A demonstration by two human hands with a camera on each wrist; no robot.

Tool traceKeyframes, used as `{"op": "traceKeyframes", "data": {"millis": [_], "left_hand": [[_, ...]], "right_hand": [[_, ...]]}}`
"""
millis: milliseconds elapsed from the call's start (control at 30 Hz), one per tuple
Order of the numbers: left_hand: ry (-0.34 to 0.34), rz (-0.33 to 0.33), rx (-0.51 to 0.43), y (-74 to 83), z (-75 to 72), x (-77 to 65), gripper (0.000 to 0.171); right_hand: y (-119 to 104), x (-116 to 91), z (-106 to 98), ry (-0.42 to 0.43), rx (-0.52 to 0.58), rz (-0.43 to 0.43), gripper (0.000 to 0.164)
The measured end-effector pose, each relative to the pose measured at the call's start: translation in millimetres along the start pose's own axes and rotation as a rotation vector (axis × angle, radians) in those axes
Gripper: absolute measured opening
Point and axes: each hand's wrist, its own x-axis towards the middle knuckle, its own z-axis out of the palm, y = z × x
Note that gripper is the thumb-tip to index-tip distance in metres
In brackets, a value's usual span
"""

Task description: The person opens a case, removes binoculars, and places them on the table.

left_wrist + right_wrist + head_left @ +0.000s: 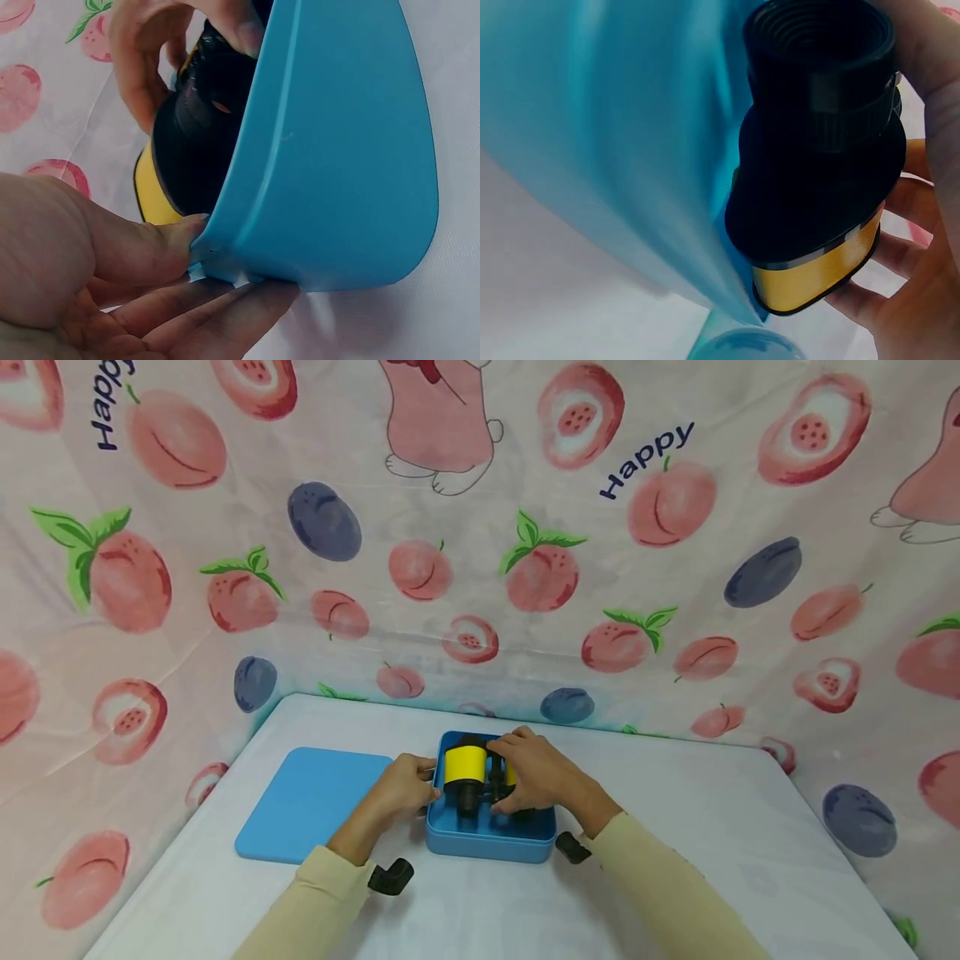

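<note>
A pair of black and yellow binoculars (465, 766) is in an open blue box (491, 846), its eyepieces toward the near side. My right hand (542, 772) grips the binoculars from the right, fingers over the far part and thumb on the near part. In the right wrist view, one eyepiece and a yellow band of the binoculars (817, 281) show beside the box wall, with the fingers around the far side. My left hand (405, 785) holds the box's left wall; in the left wrist view the thumb is at the rim and the fingers are outside.
A flat blue lid (315, 806) lies on the white table (660, 860), left of the box. A fruit-patterned cloth (465, 585) hangs behind and around the table. Black wrist devices (392, 877) sit by both sleeves.
</note>
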Motion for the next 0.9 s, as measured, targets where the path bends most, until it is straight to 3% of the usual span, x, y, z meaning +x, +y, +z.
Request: {"op": "traceKeyframes", "data": {"millis": [633,900], "left_hand": [[-0.004,-0.009,0.035,-0.5,1.8,-0.7,0.059],[-0.008,-0.034,0.002,0.8,0.4,-0.7,0.060]], "right_hand": [[-2,-9,-27,0.040,0.011,-0.007,0.096],[-3,-12,-39,0.052,-0.010,0.000,0.097]]}}
